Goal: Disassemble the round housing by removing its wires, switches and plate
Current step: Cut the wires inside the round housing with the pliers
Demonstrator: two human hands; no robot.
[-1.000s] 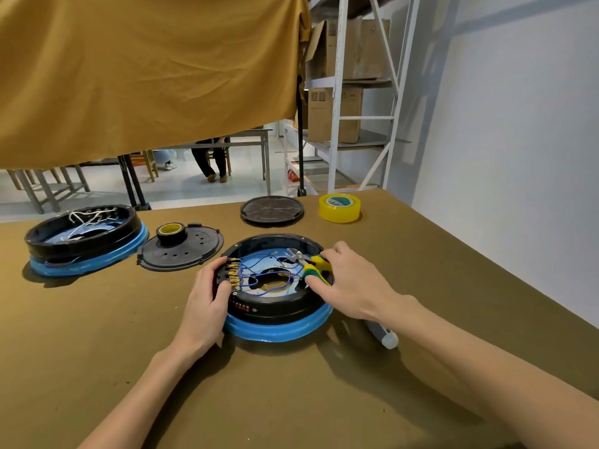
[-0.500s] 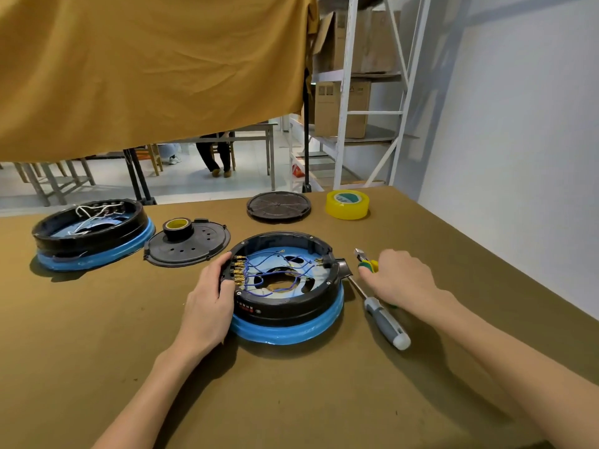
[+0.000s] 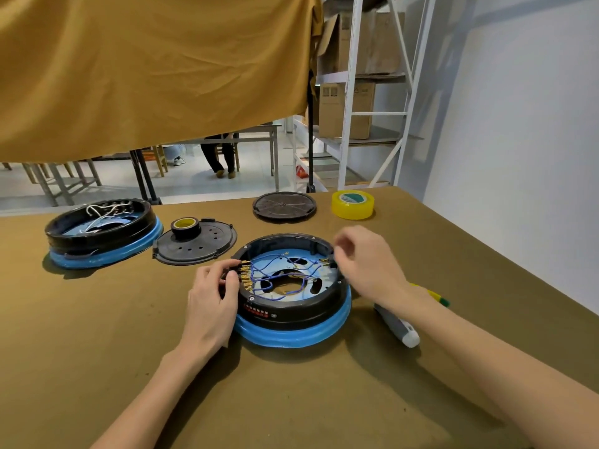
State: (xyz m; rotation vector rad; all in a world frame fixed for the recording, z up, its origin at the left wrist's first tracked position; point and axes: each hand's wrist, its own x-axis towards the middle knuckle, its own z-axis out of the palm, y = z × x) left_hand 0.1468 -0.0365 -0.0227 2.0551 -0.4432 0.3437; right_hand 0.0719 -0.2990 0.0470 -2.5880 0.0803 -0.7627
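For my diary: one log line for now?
left hand: grips housing rim | right hand: blurred, over blue wires | pliers: on table

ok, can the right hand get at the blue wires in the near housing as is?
Probably yes: the right hand hangs empty over the open housing, nothing covers the blue wires, and the left hand sits outside.

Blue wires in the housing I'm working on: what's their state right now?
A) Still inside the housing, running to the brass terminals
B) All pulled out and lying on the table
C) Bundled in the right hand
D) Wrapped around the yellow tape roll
A: the blue wires still loop across the inside of the round housing and run to the brass terminals beside the left hand; the right hand holds none.
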